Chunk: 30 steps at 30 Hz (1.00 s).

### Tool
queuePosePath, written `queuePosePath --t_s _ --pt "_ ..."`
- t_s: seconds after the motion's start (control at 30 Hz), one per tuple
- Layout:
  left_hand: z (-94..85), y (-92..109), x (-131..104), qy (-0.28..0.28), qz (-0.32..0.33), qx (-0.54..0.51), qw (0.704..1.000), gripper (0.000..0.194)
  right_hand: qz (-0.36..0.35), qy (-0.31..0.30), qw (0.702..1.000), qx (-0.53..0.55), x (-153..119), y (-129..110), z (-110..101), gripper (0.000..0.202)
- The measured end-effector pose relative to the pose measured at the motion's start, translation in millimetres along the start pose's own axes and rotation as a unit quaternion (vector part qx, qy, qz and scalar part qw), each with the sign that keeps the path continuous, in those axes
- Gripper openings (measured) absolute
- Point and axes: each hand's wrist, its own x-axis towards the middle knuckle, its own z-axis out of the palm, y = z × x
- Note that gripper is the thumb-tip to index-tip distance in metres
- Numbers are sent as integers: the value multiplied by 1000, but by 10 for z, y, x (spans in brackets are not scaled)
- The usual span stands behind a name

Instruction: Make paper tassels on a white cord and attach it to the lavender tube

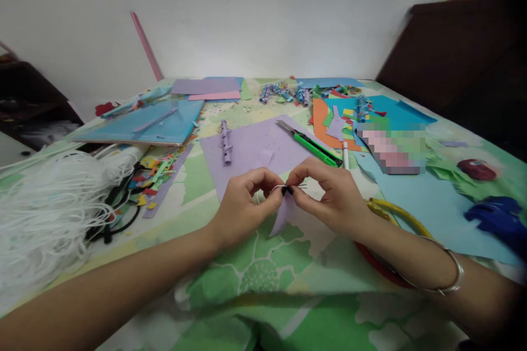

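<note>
My left hand (251,197) and my right hand (329,192) meet fingertip to fingertip above the near part of the table, both pinched closed. A pointed piece of purple paper (282,218) hangs below the joined fingertips. Thin strands (302,187) poke out beside the right fingers, and a pale cord shows by the left ones. Just what is pinched is mostly hidden. Behind the hands lies a purple paper sheet (247,142), bearing a small purple paper roll (226,142) and a green utility knife (313,148) with its blade pointing away.
A heap of white cord (49,214) spreads at left, near paper scraps (158,175) and a blue board (144,120). Yellow-and-red-handled pliers (382,208) lie partly under my right forearm. A white marker (346,154), light blue paper (432,214) and a dark blue object (496,219) are at right.
</note>
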Motion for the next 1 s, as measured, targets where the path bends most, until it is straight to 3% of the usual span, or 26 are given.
queuePosePath --t_s 0.3,0.7,1.0 --pt "-28 44 18 -23 -27 -74 997 14 -90 3 994 -65 -7 21 22 6" --pt "-56 0 26 -23 -5 -17 1000 3 37 -43 990 128 -22 8 -8 14" --pt "-49 -7 30 12 13 -18 1000 3 33 -25 995 91 -13 18 -12 8"
